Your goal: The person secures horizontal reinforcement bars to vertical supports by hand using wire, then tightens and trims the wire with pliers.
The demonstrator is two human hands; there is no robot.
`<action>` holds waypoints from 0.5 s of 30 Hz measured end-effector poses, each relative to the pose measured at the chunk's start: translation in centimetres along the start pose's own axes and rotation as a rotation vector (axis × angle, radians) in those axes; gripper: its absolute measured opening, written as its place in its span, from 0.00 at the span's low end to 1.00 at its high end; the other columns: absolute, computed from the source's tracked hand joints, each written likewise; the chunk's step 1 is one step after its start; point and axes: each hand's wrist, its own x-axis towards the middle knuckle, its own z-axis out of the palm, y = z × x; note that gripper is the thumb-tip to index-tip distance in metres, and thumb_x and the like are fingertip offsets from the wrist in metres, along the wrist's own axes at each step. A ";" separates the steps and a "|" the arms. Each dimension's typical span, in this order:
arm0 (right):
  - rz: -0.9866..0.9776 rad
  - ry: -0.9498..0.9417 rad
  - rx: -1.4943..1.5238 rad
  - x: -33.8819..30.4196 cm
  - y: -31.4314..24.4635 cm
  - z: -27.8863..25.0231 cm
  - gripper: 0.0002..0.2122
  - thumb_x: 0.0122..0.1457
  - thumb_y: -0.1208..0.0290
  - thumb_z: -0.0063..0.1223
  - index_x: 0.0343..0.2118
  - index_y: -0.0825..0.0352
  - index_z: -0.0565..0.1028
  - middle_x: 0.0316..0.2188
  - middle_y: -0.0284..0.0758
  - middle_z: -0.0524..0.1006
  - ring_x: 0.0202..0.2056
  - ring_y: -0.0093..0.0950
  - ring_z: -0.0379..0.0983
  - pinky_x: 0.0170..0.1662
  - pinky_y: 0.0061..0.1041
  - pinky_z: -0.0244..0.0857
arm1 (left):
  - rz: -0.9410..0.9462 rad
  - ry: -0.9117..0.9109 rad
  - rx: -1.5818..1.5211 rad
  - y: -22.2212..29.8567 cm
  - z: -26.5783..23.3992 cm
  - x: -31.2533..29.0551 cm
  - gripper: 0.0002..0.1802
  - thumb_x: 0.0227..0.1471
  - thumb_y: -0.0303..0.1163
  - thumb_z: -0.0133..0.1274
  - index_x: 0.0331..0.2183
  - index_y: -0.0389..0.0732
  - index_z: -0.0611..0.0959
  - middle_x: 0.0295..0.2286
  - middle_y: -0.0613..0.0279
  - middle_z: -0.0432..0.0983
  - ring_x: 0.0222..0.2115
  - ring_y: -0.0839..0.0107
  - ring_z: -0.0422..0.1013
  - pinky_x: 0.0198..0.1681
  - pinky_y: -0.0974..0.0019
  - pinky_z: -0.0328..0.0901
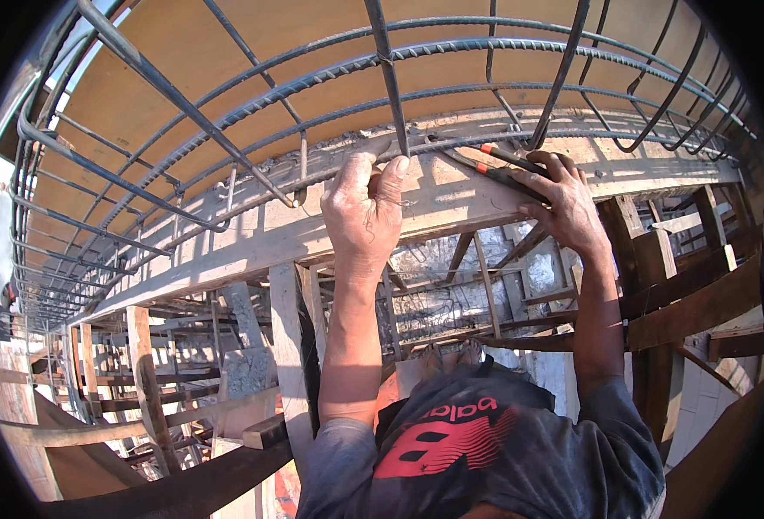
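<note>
I'm apparently tying the rebar cage (386,57): my right hand (568,203) is gripping pliers (488,170) over the timber plank (226,253); my left hand (363,208) is curling beside a bar, its pinch unclear. Next seems to be needing steady plier tips.

Ridged metal bars (451,47) arch across the upper frame before a smooth-looking wooden board (313,17) and rough, dusty timber beam (460,203); your pliers (507,177) look plastic-coated, your cloth shirt (538,458) matt.
</note>
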 end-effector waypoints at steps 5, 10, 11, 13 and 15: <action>0.101 0.321 0.194 -1.1 -3.3 0.0 0.24 0.57 0.64 0.62 0.55 0.66 0.74 0.54 0.47 0.71 0.56 0.46 0.67 0.59 0.43 0.59 | -0.633 0.012 -0.895 4.8 -1.2 -6.3 0.37 0.66 0.61 0.32 0.24 0.38 0.73 0.17 0.71 0.59 0.16 0.83 0.51 0.18 0.75 0.46; 0.002 -0.135 1.484 -6.8 -12.9 4.6 0.37 0.55 0.55 0.67 0.59 0.76 0.63 0.53 0.42 0.71 0.54 0.34 0.69 0.59 0.35 0.60 | -0.535 -0.181 -1.324 8.6 1.1 -8.8 0.38 0.65 0.65 0.25 0.21 0.41 0.68 0.17 0.70 0.57 0.16 0.79 0.50 0.19 0.73 0.47; 0.098 -0.224 1.661 -7.5 -13.0 5.4 0.37 0.55 0.55 0.67 0.59 0.76 0.62 0.52 0.41 0.71 0.54 0.32 0.69 0.59 0.34 0.60 | -0.591 -0.135 -1.495 8.7 0.7 -8.6 0.38 0.65 0.64 0.26 0.19 0.42 0.67 0.16 0.71 0.56 0.17 0.80 0.50 0.20 0.74 0.47; 0.280 -0.283 1.896 -6.5 -14.8 3.5 0.27 0.60 0.67 0.62 0.56 0.76 0.64 0.41 0.37 0.75 0.41 0.26 0.75 0.42 0.24 0.70 | -0.578 -0.121 -1.476 8.1 -0.1 -8.7 0.39 0.65 0.65 0.24 0.18 0.43 0.65 0.15 0.70 0.56 0.17 0.79 0.50 0.19 0.72 0.48; 0.250 -0.586 1.901 -7.1 -13.2 3.8 0.20 0.63 0.73 0.56 0.54 0.76 0.65 0.32 0.36 0.76 0.33 0.23 0.75 0.33 0.21 0.70 | -0.574 -0.113 -1.385 7.8 -0.8 -8.8 0.39 0.64 0.66 0.23 0.17 0.43 0.64 0.15 0.70 0.55 0.17 0.79 0.50 0.19 0.72 0.47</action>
